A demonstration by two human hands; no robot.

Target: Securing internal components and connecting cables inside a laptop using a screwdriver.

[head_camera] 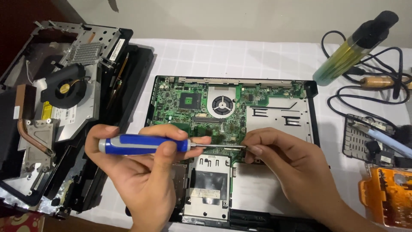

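- Left hand point(141, 172) wrapped around a blue-handled screwdriver point(146, 144), fingers clenched on the handle, shaft lying sideways over the open laptop point(231, 146).
- Right hand point(292, 165) pinches the metal shaft near its tip, thumb and fingertips closed on it, just above the middle of the green circuit board point(193, 107).
- Laptop sits centre of the white checked cloth point(240, 56), cover already off: board, round fan point(222, 105) and silver drive bay point(208, 184) all exposed.
- Judging by this, teardown looks well along; the board is still seated in the black shell, so that part seems left.
- Left of it, a pile of removed parts point(64, 107): black frame, second fan, copper heat pipe, metal drive.
- Right side: black cables point(365, 81), a yellow-green bottle point(352, 51), an orange bit case point(386, 197).
- Cannot tell whether the tip sits in a screw.
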